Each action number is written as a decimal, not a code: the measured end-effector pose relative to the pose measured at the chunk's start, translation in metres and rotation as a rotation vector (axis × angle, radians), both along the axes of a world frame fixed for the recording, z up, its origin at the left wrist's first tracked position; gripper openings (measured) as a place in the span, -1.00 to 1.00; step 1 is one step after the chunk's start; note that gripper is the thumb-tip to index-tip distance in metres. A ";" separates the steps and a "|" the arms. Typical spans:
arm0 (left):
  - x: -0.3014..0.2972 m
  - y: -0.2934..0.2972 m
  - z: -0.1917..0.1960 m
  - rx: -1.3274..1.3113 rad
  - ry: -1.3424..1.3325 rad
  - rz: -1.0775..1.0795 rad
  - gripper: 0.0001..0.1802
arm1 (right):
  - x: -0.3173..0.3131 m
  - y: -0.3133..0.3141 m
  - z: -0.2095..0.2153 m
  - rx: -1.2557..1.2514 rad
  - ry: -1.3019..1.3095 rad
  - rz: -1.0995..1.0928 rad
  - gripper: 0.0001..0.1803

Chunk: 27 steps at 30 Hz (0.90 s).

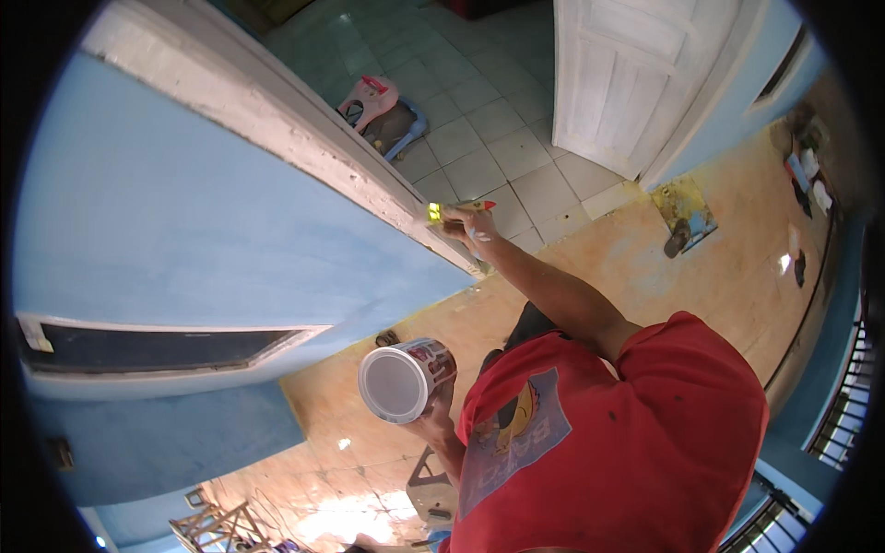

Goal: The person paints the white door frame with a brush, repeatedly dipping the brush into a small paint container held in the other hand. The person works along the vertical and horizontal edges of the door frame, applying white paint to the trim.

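My right hand (475, 227) is closed round the handle of a paintbrush (477, 205), which has a yellow band and a red handle end. The brush head is at the white door frame (304, 147); I cannot tell whether its bristles touch the wood. Whitish smears mark the back of this hand. Lower down, my left hand (437, 417) grips a round plastic tub (395, 383) from below and the side. Its round pale top faces up, grey-white within the rim; whether that is paint cannot be made out.
A light blue wall (203, 212) borders the frame, with a narrow window opening (166, 348) in it. Past the doorway lie a pink and blue plastic item (373, 106) and a white door (636, 83). A paint-stained mat (684, 214) and a stool (431, 488) are on the orange floor.
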State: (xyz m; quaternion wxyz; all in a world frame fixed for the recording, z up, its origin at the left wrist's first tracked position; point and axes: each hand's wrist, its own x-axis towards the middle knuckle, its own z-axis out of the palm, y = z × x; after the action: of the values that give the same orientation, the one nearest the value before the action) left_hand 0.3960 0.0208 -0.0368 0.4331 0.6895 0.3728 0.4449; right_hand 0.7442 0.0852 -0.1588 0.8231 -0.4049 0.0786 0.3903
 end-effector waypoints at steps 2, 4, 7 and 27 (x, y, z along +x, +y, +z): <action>0.000 0.001 0.001 0.006 0.008 -0.005 0.01 | 0.006 -0.011 -0.033 -0.117 -0.062 -0.010 -0.80; 0.008 -0.002 0.008 -0.063 -0.050 -0.015 0.01 | 0.015 -0.012 -0.029 -0.144 -0.232 0.005 -0.82; 0.025 -0.006 0.017 -0.160 -0.139 -0.031 0.01 | 0.030 0.009 0.012 -0.073 -0.614 -0.010 -0.79; 0.096 -0.019 0.009 -0.077 -0.088 0.150 -0.10 | 0.059 0.012 0.099 0.204 -0.410 0.153 -0.80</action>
State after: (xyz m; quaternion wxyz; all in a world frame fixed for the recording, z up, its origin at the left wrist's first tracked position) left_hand 0.4923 0.0017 -0.0278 0.4407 0.6222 0.4209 0.4914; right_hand 0.8035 0.0972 -0.0593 0.8267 -0.3950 -0.1607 0.3671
